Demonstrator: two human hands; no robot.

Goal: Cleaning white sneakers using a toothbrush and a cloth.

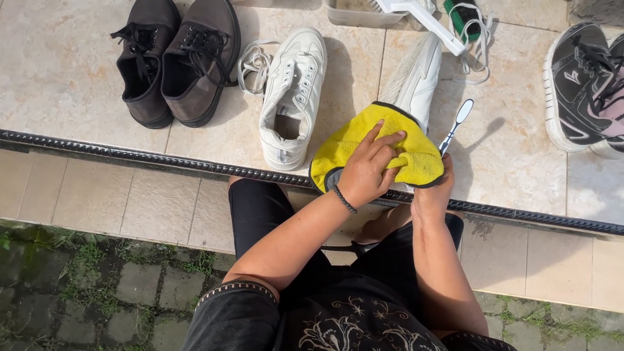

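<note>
Left hand is flat on the yellow cloth, fingers spread and pressing down, not curled shut; a dark bead bracelet sits on that wrist. Right hand is under the cloth's right edge, mostly hidden – looks wrapped around the white sneaker from beneath, but can't tell exactly how the fingers close. A toothbrush w/ white head sticks up just beside that hand, touching the cloth's edge. Cloth covers the heel end of the sneaker; the toe end pokes out toward the top, tilted up-right.

No readable packages or signs here. Top centre: a clear plastic tub, rectangular, w/ a white brush handle angled across its rim. Next to it, a green-bristled brush and loose white laces.

Left of the cloth, second white sneaker lies flat, unlaced, its laces bunched beside it. Far left, pair of brown lace-up shoes, side by side. Far right, dark sports shoes at frame edge.

Surface: beige stone-look tiles, sunlit, edged by a dark patterned trim strip. Below it a tiled step, then mossy grey pavers. Outdoors, bright sun, hard shadows. Person sits, black clothes w/ pale embroidery.
</note>
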